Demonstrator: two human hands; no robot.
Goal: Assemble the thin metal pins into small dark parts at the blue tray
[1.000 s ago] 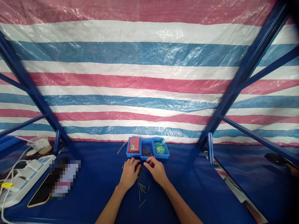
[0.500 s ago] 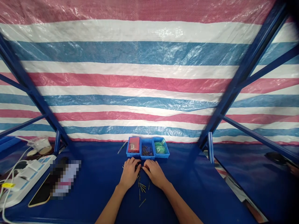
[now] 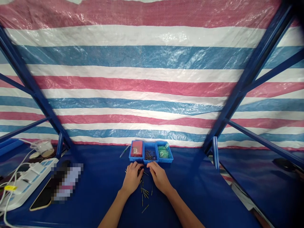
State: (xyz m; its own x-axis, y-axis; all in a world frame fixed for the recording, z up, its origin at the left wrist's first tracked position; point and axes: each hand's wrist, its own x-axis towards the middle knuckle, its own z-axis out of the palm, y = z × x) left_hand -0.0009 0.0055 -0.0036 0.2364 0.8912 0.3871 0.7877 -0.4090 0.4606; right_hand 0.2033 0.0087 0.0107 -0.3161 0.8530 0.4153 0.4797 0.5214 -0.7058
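Note:
My left hand (image 3: 132,178) and my right hand (image 3: 158,176) rest side by side on the blue table cover, fingers curled down over a scatter of thin dark pins (image 3: 143,192). What the fingertips pinch is too small to make out. Just beyond the hands stands a row of three small blue bins: the left bin (image 3: 136,149) holds red pieces, the middle bin (image 3: 150,155) holds dark pins, the right bin (image 3: 164,151) holds green pieces.
A white power strip (image 3: 22,185) with cables lies at the left edge, beside a phone (image 3: 42,199) and a blurred object. A clear plastic cup (image 3: 43,146) stands at the far left. Blue frame posts (image 3: 215,148) flank the table; a striped tarp hangs behind.
My right hand has drawn left, closer to my left hand, both staying over the loose pins. The view has shifted slightly.

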